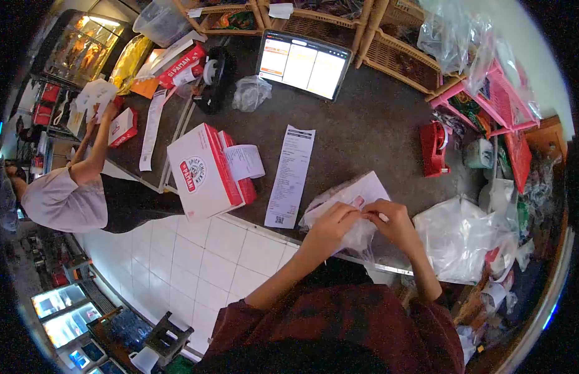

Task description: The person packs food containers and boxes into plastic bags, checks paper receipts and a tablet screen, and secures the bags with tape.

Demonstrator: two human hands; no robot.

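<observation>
Close to the counter's front edge, a white box (372, 186) sits inside a clear plastic bag (359, 242). My left hand (334, 225) is closed, its fingers pinching the plastic above the box. Just to its right, my right hand (394, 224) pinches the same bag, thumb and fingers together. The two hands' fingertips nearly meet. Exactly how the plastic is folded between them is too small to make out. Left of the bag lies a long printed receipt (291, 177), and beyond it is a red and white chicken box (199, 174) with another slip (244, 162) on it.
A lit tablet (304, 64) stands at the back below wicker shelves (401, 56). On the right are a red tape dispenser (434, 149), a pink rack (504, 103) and a stack of clear bags (454, 240). At left, another person (68, 199) handles white packaging beside a small box (122, 128).
</observation>
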